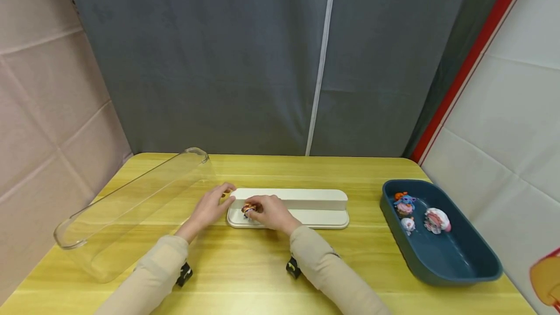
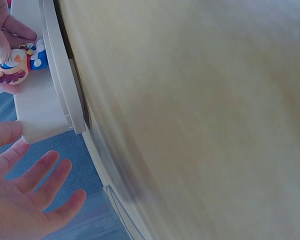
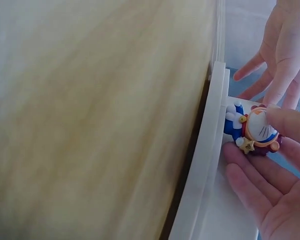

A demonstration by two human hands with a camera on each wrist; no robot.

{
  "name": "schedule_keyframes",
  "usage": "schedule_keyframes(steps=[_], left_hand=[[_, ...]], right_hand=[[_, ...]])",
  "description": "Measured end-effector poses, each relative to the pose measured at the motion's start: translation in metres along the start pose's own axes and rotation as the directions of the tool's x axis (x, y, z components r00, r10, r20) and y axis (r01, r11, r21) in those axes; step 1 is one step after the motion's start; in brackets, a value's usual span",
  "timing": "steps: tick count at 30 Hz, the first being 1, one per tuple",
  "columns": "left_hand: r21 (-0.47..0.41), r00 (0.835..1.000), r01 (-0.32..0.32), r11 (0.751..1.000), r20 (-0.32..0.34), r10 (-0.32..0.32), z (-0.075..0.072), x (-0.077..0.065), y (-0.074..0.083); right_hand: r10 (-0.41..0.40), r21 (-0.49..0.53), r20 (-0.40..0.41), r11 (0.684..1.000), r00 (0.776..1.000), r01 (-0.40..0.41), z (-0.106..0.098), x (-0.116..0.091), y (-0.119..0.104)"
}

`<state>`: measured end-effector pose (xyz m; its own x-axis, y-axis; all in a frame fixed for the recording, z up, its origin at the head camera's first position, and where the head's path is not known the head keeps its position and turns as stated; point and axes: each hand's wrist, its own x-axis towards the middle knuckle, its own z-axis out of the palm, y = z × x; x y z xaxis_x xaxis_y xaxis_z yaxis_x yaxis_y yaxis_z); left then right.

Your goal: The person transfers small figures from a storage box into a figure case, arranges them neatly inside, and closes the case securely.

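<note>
My right hand pinches a small cartoon cat figurine by its head, between thumb and fingers. The figurine has a white whiskered face, a blue body and a yellow star, and stands at the left end of a white stepped display base. My left hand is spread beside the base's left end, with fingertips right at its edge in the left wrist view. Nothing lies in the left palm. In the right wrist view, the figurine's feet are over the base's lower step.
A clear plastic cover lies slanted at the left of the wooden table. On the right, a dark blue bin contains several small figurines, among them a pink and white figurine. An orange object shows at the right edge.
</note>
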<state>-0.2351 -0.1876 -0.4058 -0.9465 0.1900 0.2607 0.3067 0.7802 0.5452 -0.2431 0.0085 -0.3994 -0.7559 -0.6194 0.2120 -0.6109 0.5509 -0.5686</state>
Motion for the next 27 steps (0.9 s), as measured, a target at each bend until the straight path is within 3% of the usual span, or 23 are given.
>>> schedule_keyframes(steps=[17,27], left_hand=[[-0.012,1.000,-0.006,1.000,0.000,0.006,-0.001,-0.001,0.002],[-0.011,1.000,-0.003,1.000,-0.007,0.003,0.000,-0.001,0.001]], right_hand=[[0.045,0.090,0.007,0.995,0.999,-0.045,-0.008,-0.006,0.002],[0.048,0.092,-0.062,0.995,0.997,-0.043,-0.035,-0.019,0.005]])
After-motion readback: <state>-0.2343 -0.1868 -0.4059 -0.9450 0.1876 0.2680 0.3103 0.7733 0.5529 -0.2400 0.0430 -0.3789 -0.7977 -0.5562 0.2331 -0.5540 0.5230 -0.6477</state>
